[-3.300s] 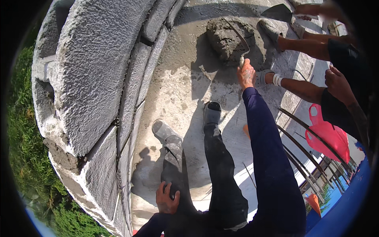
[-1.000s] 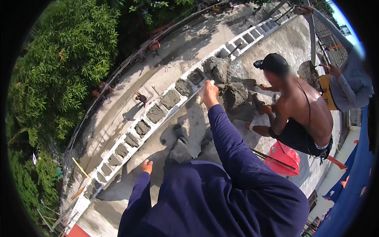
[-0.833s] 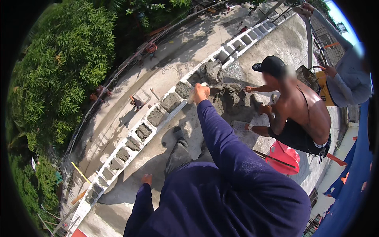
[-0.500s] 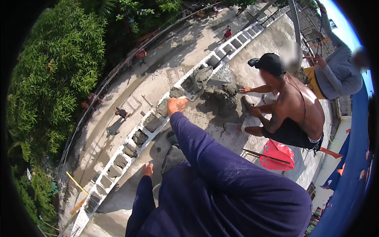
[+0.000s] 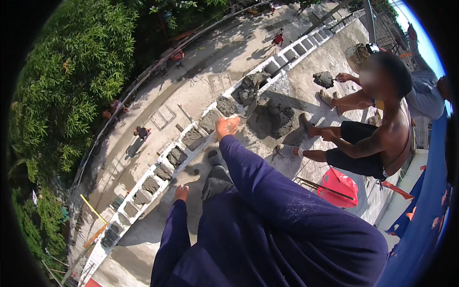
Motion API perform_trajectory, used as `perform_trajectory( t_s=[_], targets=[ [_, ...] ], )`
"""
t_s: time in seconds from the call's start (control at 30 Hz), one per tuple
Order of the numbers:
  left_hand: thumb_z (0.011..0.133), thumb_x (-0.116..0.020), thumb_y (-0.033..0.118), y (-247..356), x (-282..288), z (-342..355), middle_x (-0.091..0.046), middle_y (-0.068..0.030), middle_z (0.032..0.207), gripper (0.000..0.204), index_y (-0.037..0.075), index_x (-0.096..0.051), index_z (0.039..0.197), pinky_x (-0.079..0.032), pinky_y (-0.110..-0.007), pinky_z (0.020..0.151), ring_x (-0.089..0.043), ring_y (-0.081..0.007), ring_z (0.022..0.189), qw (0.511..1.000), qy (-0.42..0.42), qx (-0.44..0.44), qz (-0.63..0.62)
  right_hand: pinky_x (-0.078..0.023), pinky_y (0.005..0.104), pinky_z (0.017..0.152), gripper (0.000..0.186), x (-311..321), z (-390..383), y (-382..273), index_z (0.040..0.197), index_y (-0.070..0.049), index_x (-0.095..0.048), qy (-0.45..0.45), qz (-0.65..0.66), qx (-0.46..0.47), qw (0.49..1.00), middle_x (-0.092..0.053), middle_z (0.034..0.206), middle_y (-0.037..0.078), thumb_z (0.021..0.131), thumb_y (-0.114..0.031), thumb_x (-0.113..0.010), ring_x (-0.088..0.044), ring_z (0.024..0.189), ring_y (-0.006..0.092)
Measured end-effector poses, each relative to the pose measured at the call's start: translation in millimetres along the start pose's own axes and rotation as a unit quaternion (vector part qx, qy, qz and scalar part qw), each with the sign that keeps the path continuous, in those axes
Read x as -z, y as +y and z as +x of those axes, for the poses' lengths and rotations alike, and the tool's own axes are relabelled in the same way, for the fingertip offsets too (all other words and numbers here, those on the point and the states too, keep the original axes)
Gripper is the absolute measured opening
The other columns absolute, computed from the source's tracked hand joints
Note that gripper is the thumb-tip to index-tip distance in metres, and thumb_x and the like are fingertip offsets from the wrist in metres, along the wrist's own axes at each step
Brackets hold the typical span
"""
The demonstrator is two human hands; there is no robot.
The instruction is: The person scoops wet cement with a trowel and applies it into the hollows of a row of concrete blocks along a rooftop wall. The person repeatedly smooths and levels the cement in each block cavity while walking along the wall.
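Note:
My right hand (image 5: 227,125) is closed on a trowel (image 5: 244,115), over the row of hollow blocks (image 5: 190,128), whose nearer cells are filled with grey mortar (image 5: 193,139). A heap of wet mortar (image 5: 279,118) lies on the slab just right of the trowel, with another lump (image 5: 248,88) on the blocks. My left hand (image 5: 181,192) hangs open beside the block row, holding nothing, below my right hand.
A crouching co-worker (image 5: 387,134) is at right, a second person (image 5: 425,91) behind. A co-worker's hand holds out a mortar-loaded trowel (image 5: 323,79). A red bag (image 5: 337,186) and blue tarp (image 5: 425,210) lie right. Past the blocks are a lower pavement with people and trees.
The view tilted from close on the blocks to a wider one. My right hand moved left from over the mortar heap to the block row. A co-worker's trowel rose with mortar on it.

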State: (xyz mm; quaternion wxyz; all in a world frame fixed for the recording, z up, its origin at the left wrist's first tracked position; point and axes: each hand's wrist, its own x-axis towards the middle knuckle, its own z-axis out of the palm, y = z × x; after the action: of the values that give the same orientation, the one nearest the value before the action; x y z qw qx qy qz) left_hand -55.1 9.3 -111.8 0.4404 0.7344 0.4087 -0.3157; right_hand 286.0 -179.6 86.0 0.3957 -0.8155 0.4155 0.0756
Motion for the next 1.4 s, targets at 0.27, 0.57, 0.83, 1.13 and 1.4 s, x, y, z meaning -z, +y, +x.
perform_trajectory(
  t_s=[0.27,0.57,0.83,1.13,1.4],
  targets=[
    [0.08,-0.055,0.034,-37.2,-9.9,-3.4,-0.057,-0.0041,0.111,0.055,0.008,-0.046,0.127,-0.045,-0.033,0.051,-0.054,-0.0174,0.058,1.0,0.01,0.01,0.025,-0.043,0.0449,0.083,0.05,9.7,-4.2,17.0,0.116,0.0,-0.037,0.014,0.009,0.084,0.996,-0.058,0.099,0.024,0.074,-0.017,-0.058,-0.057,0.094,0.0395],
    [0.077,-0.06,0.038,54.7,-4.9,-28.8,-0.06,-0.016,0.11,0.05,0.007,-0.055,0.117,-0.044,-0.036,0.088,-0.057,-0.0288,0.102,0.996,0.066,-0.066,0.009,-0.045,0.046,0.077,0.044,106.2,58.1,26.2,0.106,-0.001,-0.043,-0.026,-0.149,0.238,0.959,-0.06,0.092,0.024,0.071,-0.021,-0.06,-0.058,0.088,0.041],
    [0.076,-0.062,0.039,58.8,-19.4,-24.2,-0.062,-0.0137,0.103,0.05,0.008,-0.057,0.115,-0.045,-0.035,0.085,-0.059,-0.027,0.097,0.993,0.071,-0.02,-0.089,-0.048,0.0441,0.077,0.02,188.6,170.0,-41.5,0.092,0.002,-0.051,-0.089,-0.422,0.466,0.773,-0.063,0.084,0.023,0.078,-0.012,-0.046,-0.061,0.084,0.0396],
    [0.077,-0.063,0.036,83.2,-69.0,-40.6,-0.062,-0.0133,0.107,0.048,0.004,-0.057,0.113,-0.045,-0.033,0.086,-0.06,-0.0251,0.098,0.981,0.131,0.072,-0.127,-0.047,0.0462,0.064,0.022,220.0,186.9,-15.6,0.099,0.003,-0.045,-0.199,-0.462,0.56,0.658,-0.058,0.08,0.022,0.082,-0.012,-0.043,-0.06,0.073,0.0375],
    [0.079,-0.062,0.033,173.8,-171.3,-91.3,-0.061,-0.015,0.108,0.049,0.004,-0.054,0.116,-0.045,-0.032,0.086,-0.059,-0.0241,0.1,0.959,0.123,0.005,-0.254,-0.047,0.0403,0.069,0.036,238.7,222.0,-26.8,0.115,0.006,-0.043,-0.255,-0.472,0.608,0.585,-0.057,0.089,0.019,0.083,-0.011,-0.041,-0.06,0.081,0.0324]
  ],
)
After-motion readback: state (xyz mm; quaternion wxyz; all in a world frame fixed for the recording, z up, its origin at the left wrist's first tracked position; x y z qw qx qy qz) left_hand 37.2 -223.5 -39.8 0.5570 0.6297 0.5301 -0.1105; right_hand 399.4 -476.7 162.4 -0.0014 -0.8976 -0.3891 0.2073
